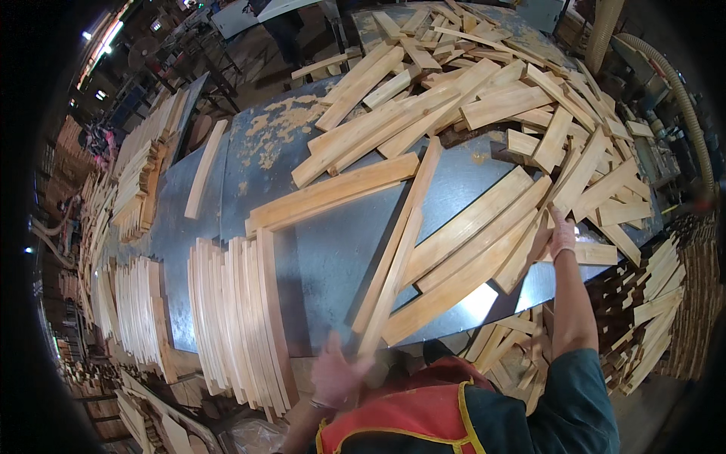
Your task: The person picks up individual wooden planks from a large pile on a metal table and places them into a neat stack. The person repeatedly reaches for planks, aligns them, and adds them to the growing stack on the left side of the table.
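Note:
My right hand (561, 233), in a pale glove, is closed at the near end of a wooden board (579, 174) that slants up into the loose pile. Its fingertips are partly hidden among the boards. My left hand (336, 372), also gloved, is low at the table's near edge and smeared by motion. It is between a row of boards standing side by side (234, 318) and the lower ends of two narrow slanting strips (393, 280). Several wide boards (469, 265) lie slanted between my hands.
A large heap of loose boards (484, 91) covers the far right of the dark metal table (325, 257). Another upright row (136, 310) stands at the left. Sawdust (272, 129) lies on the far surface. Stacked wood (658, 310) is off the table's right side; a ribbed hose (684, 106) hangs beyond.

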Tool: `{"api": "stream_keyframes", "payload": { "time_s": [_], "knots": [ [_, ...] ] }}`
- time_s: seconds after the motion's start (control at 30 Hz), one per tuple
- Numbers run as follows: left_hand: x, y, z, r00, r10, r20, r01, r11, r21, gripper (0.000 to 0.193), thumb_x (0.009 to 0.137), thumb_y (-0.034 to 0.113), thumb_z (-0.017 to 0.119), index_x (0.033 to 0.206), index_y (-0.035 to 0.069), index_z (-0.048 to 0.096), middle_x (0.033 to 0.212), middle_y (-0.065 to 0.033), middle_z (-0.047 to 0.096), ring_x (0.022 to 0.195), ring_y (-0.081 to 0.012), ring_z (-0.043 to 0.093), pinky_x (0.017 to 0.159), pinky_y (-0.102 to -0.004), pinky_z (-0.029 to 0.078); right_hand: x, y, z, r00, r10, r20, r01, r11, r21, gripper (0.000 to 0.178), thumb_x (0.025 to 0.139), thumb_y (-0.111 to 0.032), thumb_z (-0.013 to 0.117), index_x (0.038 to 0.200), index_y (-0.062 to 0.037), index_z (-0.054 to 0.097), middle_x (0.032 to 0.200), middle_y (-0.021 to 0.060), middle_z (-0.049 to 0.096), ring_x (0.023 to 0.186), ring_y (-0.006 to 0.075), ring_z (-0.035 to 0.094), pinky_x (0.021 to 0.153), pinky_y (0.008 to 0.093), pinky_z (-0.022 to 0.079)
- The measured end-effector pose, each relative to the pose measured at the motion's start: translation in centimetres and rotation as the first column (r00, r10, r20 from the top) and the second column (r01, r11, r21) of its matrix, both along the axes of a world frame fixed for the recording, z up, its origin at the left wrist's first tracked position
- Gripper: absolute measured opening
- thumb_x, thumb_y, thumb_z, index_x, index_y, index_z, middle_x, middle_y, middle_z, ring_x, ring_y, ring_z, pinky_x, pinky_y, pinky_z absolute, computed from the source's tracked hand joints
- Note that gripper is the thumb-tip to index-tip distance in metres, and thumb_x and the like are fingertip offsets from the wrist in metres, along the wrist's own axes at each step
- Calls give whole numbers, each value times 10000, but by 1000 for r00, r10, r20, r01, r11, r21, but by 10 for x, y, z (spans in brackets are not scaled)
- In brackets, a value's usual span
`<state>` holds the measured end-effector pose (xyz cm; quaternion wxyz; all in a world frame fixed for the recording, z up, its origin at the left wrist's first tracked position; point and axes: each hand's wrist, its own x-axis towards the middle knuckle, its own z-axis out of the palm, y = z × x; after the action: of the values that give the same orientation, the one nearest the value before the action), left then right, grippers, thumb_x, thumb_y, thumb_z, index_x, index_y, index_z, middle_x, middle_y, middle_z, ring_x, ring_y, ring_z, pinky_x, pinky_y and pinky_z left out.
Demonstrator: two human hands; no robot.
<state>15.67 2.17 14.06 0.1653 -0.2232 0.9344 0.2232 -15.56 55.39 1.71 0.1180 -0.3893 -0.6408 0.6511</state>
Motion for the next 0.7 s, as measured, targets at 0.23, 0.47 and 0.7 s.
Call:
{"api": "stream_keyframes", "payload": {
  "time_s": [0.23, 0.47, 0.7],
  "knots": [
    [-13, 15, 4, 973, -189, 131, 177, 980, 93, 372, 842, 405, 831, 900, 63, 696, 942, -168, 726, 878, -415, 715, 813, -575, 534, 29, -21, -20, 982, 102, -161, -146, 947, -287, 554, 937, -186, 815, 1398, -16, 558, 1320, 146, 671, 1144, 286, 677, 1012, 421, 563],
    [-134, 10, -51, 874, -404, -270, 337, 904, -262, 757, 804, 450, 833, 1398, 58, 574, 1444, -179, 581, 1339, -396, 554, 1077, -489, 468, 86, -60, -1, 962, 86, -260, -252, 654, -713, 654, 933, -211, 807, 1482, -25, 504, 1385, 152, 656, 1251, 355, 656, 1113, 483, 548],
    [-163, 1, -39, 924, -265, 276, 292, 955, -61, 1206, 740, 650, 827, 1653, 49, 316, 1551, -205, 507, 1422, -362, 520, 1162, -449, 447, 190, -220, -6, 931, 284, -230, -356, 570, -741, 584, 835, -25, 847, 1369, -31, 611, 1265, 96, 716, 1224, 273, 659, 1097, 445, 536]
  ]
}}
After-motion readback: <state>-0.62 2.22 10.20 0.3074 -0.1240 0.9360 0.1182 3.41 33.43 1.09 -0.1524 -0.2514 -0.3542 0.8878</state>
